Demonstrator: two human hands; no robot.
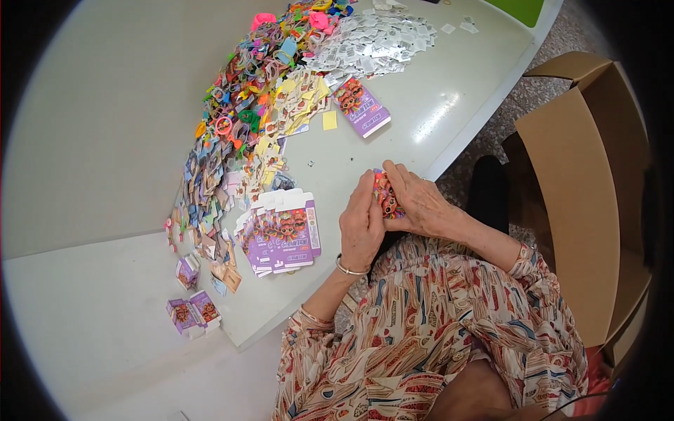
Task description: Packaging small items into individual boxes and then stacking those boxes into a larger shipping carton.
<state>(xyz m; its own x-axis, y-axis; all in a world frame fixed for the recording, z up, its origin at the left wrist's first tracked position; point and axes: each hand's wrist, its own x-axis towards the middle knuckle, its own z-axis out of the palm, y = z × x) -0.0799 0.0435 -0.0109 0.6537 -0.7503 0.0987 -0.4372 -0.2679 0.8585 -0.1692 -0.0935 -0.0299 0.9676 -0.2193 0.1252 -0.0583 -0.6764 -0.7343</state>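
Between my two hands, at the table's near edge, is a small printed carton [387,196] with red and orange cartoon figures. My left hand [360,228] is closed along its left side, a bracelet on the wrist. My right hand [423,203] wraps over its right side and top, so much of the carton is hidden. Left of my left hand lies a fanned stack of flat purple cartons [284,235] with white flaps. Beyond my hands a purple carton [361,109] of the same print lies on the table, with a yellow card [330,121] beside it.
A long heap of colourful trinkets [246,116] runs along the table's left side, next to white packets [386,43] and yellow printed cards [295,102]. Small purple boxes [193,312] lie at the lower left. An open cardboard box [572,203] stands at the right.
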